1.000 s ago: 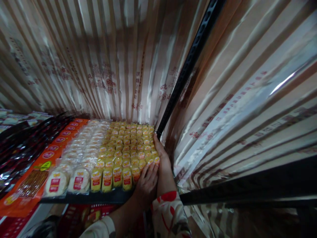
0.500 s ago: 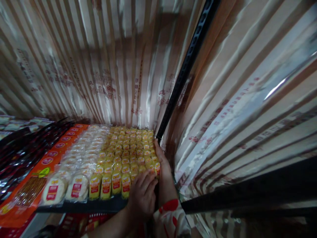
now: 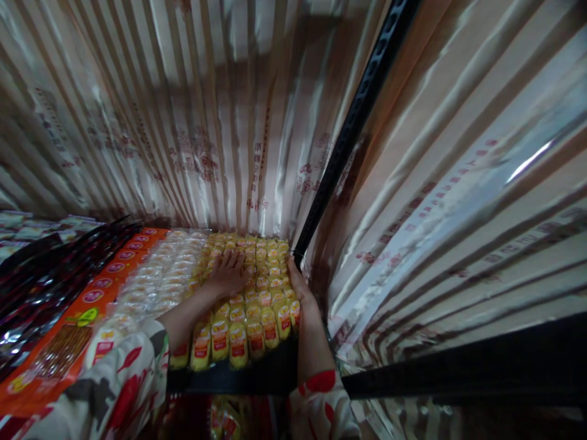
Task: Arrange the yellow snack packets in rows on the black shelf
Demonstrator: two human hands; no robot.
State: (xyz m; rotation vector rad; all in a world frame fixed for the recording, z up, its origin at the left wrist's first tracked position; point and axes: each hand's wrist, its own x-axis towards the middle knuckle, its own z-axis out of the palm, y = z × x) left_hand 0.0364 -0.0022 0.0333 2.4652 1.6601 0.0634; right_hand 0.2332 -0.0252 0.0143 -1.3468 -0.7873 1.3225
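Observation:
Rows of small yellow-wrapped snack cakes [image 3: 238, 342] with red and orange labels stand packed on a dark shelf. My left hand [image 3: 228, 273] lies flat on top of the rows, fingers spread and pointing to the back. Along the right side of the block my right hand [image 3: 299, 282] reaches in, stretched out against the end row, beside the black post. Its thumb side shows; the other fingers are mostly hidden. Left of the yellow cakes are clear-wrapped white round cakes [image 3: 158, 281], partly covered by my left sleeve.
An orange bag of stick snacks [image 3: 68, 330] and dark shiny packets [image 3: 59, 269] lie to the left. A black perforated post [image 3: 348, 134] rises at the right corner. Pleated printed sheeting [image 3: 220, 122] hangs behind. Below the black shelf edge [image 3: 233, 380] are more packets.
My left hand has moved from the front right corner back and left onto the top of the yellow cakes. The front rows now sit less evenly. My right hand stays along the side.

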